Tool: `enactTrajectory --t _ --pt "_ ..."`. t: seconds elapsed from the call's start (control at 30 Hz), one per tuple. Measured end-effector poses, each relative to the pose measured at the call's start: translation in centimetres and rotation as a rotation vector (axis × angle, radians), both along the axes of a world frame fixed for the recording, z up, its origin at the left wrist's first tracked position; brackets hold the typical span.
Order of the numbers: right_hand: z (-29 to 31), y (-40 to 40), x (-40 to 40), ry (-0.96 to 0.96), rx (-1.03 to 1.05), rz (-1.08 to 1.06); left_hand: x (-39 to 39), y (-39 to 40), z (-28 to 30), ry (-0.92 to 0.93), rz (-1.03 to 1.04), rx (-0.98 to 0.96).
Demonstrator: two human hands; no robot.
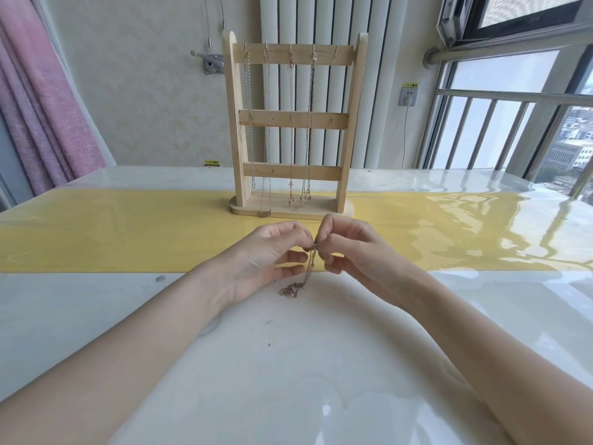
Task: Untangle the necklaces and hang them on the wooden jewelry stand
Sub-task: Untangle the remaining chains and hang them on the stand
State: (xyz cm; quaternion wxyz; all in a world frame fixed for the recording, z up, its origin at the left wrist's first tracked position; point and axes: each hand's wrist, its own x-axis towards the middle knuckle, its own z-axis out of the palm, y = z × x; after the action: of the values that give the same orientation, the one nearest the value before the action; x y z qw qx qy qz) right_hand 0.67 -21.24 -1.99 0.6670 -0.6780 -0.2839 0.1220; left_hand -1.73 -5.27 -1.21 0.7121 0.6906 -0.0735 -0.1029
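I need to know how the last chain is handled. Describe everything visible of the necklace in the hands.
The necklace is a thin, rose-gold-looking metal chain. Its top is pinched between the left hand and right hand; it hangs straight down, and its lower end lies bunched on the white table, in front of the wooden stand.

The stand (293, 123) is pale natural wood. The chain (300, 281) is rose-gold. The table (288, 364) is glossy white, crossed by a yellow band (128, 239). The curtain (41, 101) is pink fading to lilac, and the radiator (324, 24) is white.
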Motion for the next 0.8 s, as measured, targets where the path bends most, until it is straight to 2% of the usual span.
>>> enactTrajectory --t 0.13,0.3,0.57,0.8 --pt "-0.14 0.11 0.01 -0.016 0.026 -0.010 0.04 -0.24 -0.04 -0.014 0.069 -0.020" --pt "0.00 0.18 -0.26 0.029 0.038 0.011 0.00 0.26 0.16 -0.277 0.113 0.123" --pt "0.35 -0.06 -0.43 0.011 0.019 -0.112 0.25 0.50 0.01 -0.282 0.239 0.112" --pt "0.40 0.07 -0.55 -0.066 -0.064 -0.185 -0.18 0.08 0.16 -0.381 0.253 0.271"
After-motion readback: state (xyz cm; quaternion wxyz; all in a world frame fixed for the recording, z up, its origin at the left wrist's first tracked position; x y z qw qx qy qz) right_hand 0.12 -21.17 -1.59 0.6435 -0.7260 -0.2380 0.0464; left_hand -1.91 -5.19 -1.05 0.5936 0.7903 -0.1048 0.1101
